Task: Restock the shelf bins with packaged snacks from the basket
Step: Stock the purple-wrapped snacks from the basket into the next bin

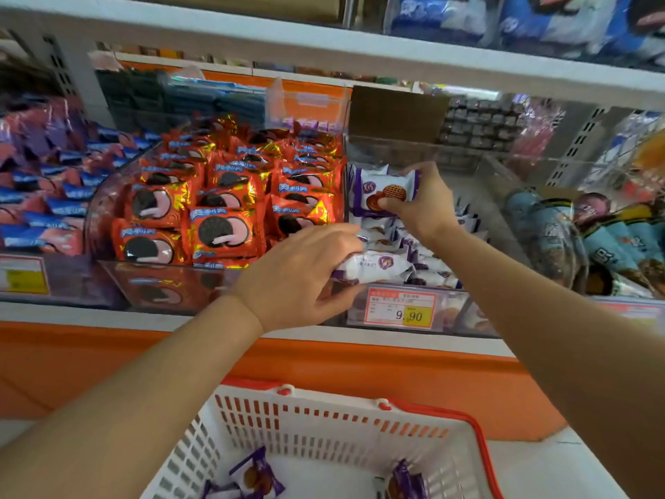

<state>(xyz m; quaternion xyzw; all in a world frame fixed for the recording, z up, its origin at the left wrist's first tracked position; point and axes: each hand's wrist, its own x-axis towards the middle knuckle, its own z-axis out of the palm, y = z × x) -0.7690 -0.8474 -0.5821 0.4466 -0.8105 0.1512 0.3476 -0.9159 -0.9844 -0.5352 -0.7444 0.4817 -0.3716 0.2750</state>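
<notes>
**Both hands in the biscuit bin, basket below**

Right hand (421, 207) pinches a white-and-purple packet (381, 190): thumb on the front face, fingers curled round the right edge. The packet stands upright, picture side towards the camera, above the pile at the left side of the clear bin (455, 309).

Left hand (302, 279) is palm-down at the bin's front edge. Its fingers curl over a second packet (378, 264), which lies flat on top of the pile, and the thumb sits low against the front wall. Both hands are grasping; neither is loose.

The bin holds a heap of like packets, banked towards the front. A red and yellow price tag (401, 311) hangs on the front wall, just right of the left hand.

Next bin to the left holds orange cookie packs (223, 210), heaped to the rim. Further left are blue and pink packs (54, 199). To the right are pale blue wrapped snacks (611, 232), blurred.

A white basket (324, 426) with a red rim sits below the shelf, between the two forearms. A few purple packets (257, 477) rest on its floor, partly cut off by the lower edge.
</notes>
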